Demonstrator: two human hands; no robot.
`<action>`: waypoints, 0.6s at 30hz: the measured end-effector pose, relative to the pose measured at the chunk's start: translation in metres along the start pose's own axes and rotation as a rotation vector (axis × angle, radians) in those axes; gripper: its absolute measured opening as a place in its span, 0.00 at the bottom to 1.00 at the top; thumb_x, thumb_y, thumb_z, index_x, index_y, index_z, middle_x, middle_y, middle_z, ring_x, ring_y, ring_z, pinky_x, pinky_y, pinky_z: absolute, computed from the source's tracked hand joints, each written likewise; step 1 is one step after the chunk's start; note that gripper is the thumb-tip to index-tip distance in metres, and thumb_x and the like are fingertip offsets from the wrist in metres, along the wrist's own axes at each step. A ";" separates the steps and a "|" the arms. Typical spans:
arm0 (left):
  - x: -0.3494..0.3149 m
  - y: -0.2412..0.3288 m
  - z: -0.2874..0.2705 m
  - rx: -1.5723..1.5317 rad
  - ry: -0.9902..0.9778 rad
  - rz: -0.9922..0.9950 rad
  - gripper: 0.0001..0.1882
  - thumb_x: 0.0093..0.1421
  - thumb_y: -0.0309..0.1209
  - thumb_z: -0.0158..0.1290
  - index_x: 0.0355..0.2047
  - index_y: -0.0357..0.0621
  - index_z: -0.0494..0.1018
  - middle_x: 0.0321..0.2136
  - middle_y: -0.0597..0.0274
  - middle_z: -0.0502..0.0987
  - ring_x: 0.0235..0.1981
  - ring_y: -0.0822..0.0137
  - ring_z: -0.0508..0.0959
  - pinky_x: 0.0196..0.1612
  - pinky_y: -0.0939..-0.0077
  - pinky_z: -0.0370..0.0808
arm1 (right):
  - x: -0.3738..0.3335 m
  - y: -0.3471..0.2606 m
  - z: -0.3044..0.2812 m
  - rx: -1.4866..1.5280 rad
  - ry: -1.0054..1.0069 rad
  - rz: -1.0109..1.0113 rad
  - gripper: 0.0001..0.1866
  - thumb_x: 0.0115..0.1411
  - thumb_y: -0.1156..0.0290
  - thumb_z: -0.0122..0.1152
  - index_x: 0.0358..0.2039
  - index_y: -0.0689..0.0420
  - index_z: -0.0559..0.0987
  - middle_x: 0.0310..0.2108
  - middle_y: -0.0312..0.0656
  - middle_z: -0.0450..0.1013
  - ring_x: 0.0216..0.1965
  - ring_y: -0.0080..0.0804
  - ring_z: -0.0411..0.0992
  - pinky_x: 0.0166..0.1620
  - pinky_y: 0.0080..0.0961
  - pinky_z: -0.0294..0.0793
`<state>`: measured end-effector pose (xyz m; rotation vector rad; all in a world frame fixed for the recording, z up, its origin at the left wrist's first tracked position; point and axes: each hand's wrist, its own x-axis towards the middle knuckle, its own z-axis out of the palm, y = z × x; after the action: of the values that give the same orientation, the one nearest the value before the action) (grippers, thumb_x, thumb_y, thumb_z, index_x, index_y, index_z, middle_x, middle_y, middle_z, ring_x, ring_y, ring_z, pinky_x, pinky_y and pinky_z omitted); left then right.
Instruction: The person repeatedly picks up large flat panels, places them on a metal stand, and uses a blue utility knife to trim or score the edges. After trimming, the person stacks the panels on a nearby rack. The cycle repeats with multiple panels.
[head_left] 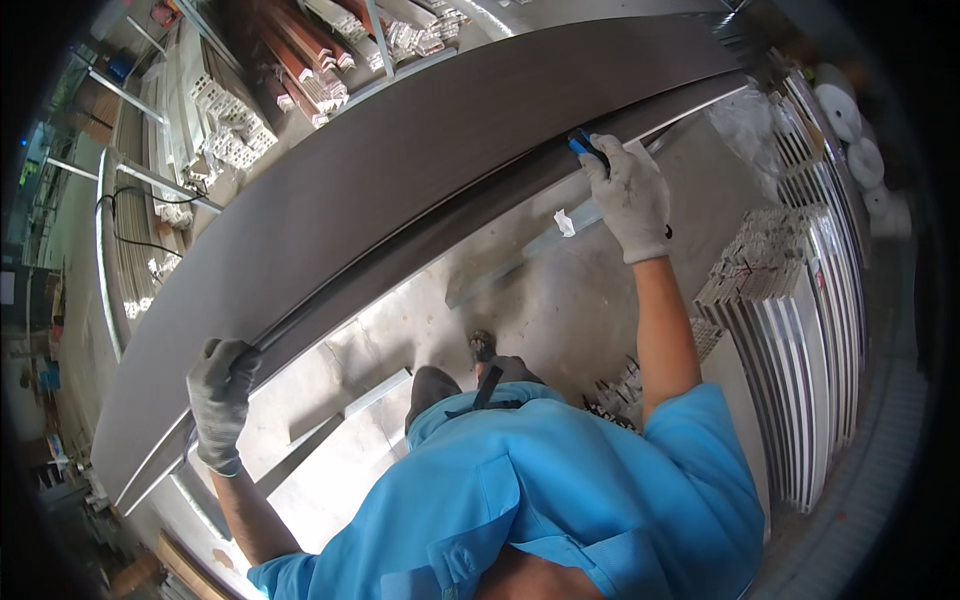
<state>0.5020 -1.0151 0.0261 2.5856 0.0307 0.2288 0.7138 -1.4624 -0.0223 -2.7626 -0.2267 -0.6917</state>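
Expect a fair weight, by the look of it, from the long dark panel (400,165), stretched across the front of the blue shirt (560,460) above the pale floor (580,310), and rather less from the narrower dark strip (400,265) along its near side. Probably stiff across the width but apt to flex lengthwise; smooth-faced, so perhaps slippery and easily scratched. Best taken by the long edges, at two places well apart, never by one end alone. Touched near the left end by the gloved left hand (222,395), with fingers curled together at the near edge; cannot tell from above whether pinching the strip or only resting on it. Toward the right end, by the same edge, pinching a small blue-and-black tool (583,143) between thumb and fingers of the gloved right hand (635,200). Pointing lengthwise from lower left to upper right, on a long slant; bowed in outline, at least partly through the fisheye view.
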 end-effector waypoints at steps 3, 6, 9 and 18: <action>0.003 -0.007 0.005 0.051 -0.034 0.071 0.03 0.56 0.22 0.59 0.31 0.40 0.76 0.25 0.56 0.73 0.23 0.58 0.75 0.28 0.68 0.70 | 0.001 -0.002 0.001 -0.078 -0.043 0.033 0.14 0.64 0.57 0.56 0.43 0.51 0.80 0.27 0.43 0.80 0.31 0.41 0.80 0.35 0.37 0.77; 0.006 -0.016 0.006 0.013 -0.034 0.129 0.04 0.55 0.24 0.60 0.30 0.42 0.76 0.23 0.55 0.72 0.21 0.57 0.75 0.25 0.66 0.69 | 0.004 -0.008 0.003 -0.155 -0.025 0.041 0.14 0.64 0.57 0.55 0.43 0.51 0.79 0.27 0.44 0.80 0.31 0.43 0.79 0.35 0.38 0.77; 0.008 -0.029 0.007 -0.027 -0.050 0.204 0.04 0.54 0.25 0.61 0.28 0.42 0.76 0.23 0.57 0.72 0.20 0.58 0.75 0.25 0.65 0.69 | 0.001 -0.024 0.004 -0.185 -0.026 0.070 0.14 0.65 0.56 0.54 0.42 0.51 0.78 0.26 0.46 0.79 0.32 0.46 0.79 0.34 0.41 0.76; 0.003 -0.048 0.022 -0.007 0.110 0.391 0.07 0.58 0.33 0.58 0.28 0.44 0.76 0.25 0.57 0.74 0.25 0.53 0.77 0.29 0.61 0.71 | -0.081 -0.201 0.001 -0.138 -0.094 0.071 0.12 0.65 0.58 0.54 0.37 0.53 0.76 0.25 0.49 0.77 0.30 0.50 0.78 0.33 0.47 0.75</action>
<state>0.5100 -0.9856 -0.0169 2.5485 -0.4374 0.5112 0.5997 -1.2777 -0.0154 -2.9221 -0.1023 -0.5811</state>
